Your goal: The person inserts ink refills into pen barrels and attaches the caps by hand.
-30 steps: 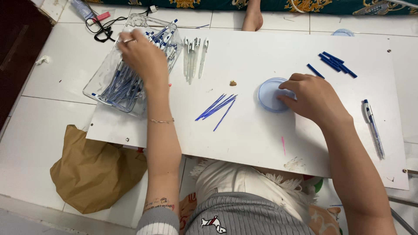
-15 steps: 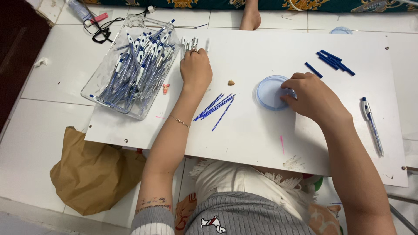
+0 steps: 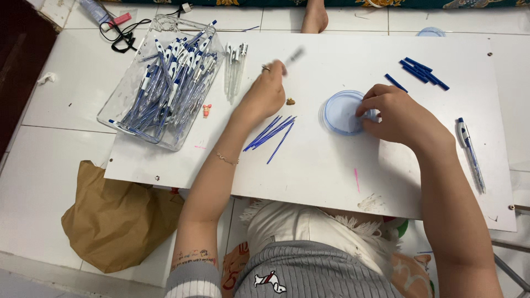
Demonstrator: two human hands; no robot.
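Observation:
My left hand (image 3: 269, 88) hovers over the middle of the white board (image 3: 331, 165), pinching a clear pen barrel (image 3: 293, 56) that is blurred by motion. Just left of it lie a few more clear pen barrels (image 3: 234, 69), and below it a bunch of thin blue ink refills (image 3: 271, 132). My right hand (image 3: 400, 118) rests with its fingertips inside a shallow round blue lid (image 3: 341, 113); what they pinch is too small to see. A clear plastic tray (image 3: 131, 91) full of blue-and-white pens stands at the board's left end.
Several short dark blue pen parts (image 3: 422, 73) lie at the back right. One finished pen (image 3: 470, 154) lies near the right edge. A brown paper bag (image 3: 118, 218) sits on the tiled floor at lower left. Another person's foot (image 3: 313, 16) shows at the top.
My left hand left the pen tray, moved right to the row of clear barrels and lifted one. My right hand stayed at the blue lid.

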